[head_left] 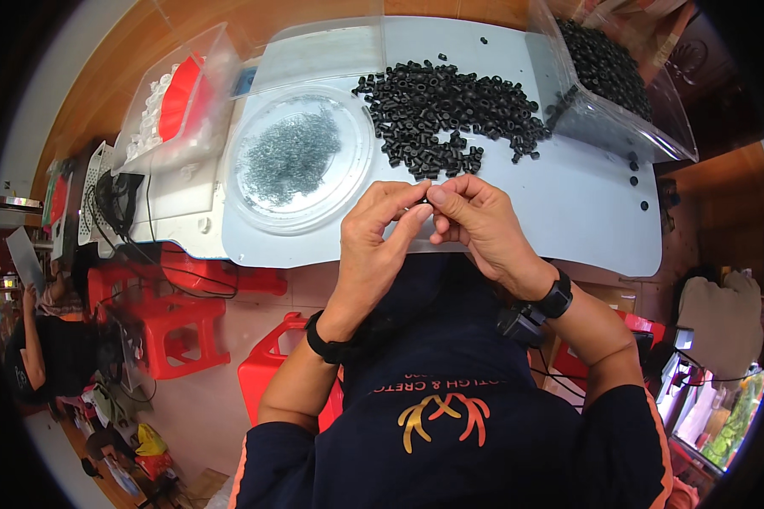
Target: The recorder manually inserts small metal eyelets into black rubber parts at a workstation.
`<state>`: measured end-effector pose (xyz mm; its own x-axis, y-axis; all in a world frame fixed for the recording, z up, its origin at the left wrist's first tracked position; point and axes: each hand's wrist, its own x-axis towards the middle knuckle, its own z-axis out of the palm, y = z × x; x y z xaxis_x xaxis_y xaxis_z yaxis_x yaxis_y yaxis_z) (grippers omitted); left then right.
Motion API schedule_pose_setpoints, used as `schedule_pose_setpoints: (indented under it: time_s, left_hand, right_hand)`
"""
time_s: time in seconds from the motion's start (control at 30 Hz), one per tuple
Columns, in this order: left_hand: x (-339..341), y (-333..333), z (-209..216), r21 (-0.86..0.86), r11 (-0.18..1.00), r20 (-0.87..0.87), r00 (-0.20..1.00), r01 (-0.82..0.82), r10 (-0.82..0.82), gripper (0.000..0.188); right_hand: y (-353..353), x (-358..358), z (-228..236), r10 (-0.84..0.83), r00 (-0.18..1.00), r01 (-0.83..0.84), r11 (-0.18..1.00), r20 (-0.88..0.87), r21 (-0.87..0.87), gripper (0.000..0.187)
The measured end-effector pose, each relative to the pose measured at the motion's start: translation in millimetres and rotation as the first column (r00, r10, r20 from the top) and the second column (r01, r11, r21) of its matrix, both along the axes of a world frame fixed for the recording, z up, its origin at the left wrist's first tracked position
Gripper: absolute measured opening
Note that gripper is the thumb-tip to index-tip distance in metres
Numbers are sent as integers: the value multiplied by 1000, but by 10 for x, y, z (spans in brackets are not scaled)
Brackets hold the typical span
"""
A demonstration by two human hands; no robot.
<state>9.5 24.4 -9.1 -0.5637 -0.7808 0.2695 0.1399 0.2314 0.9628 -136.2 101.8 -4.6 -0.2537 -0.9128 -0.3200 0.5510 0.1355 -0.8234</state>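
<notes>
My left hand (380, 227) and my right hand (482, 222) meet at the near edge of the table, fingertips almost touching. Thumb and forefinger of the left pinch a small black piece (425, 202), mostly hidden by the fingers. My right thumb and forefinger are closed right beside it; whatever they hold is too small to make out. Just beyond the hands spreads a pile of short black hollow cylinders (450, 106). Left of the pile, a round clear plastic tray (244, 210) holds a heap of tiny thin silvery-grey pieces (293, 157).
A clear bin (645, 140) of black cylinders leans at the far right. At far left, another clear bin (132, 161) holds white parts and a red piece (181, 100). Red plastic stools (178, 327) stand below left. Another person (55, 348) is at the left edge.
</notes>
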Motion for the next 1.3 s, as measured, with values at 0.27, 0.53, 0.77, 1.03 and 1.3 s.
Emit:
schedule_pose_setpoints:
  time_s: [0.27,0.53,0.77,1.03,1.3]
  left_hand:
    - [226,-124,-2,-47,998,180,983,46,-37,23]
    - [258,-268,-227,-268,963,283,959,43,36,13]
    - [256,-303,-252,-38,998,237,971,40,-30,18]
    - [171,-185,-102,456,886,-100,994,86,-45,23]
    - [92,-67,-60,637,731,-331,943,244,-27,22]
  right_hand:
    - [-45,32,-100,103,973,-121,990,-204,-78,19]
    - [-148,50,-212,69,626,-219,971,-777,-91,13]
    - [-161,90,-274,26,754,-99,992,-656,-74,13]
    - [-79,111,-28,-168,613,-68,962,-772,-264,11]
    - [-2,52,152,-45,904,-48,978,-425,-205,15]
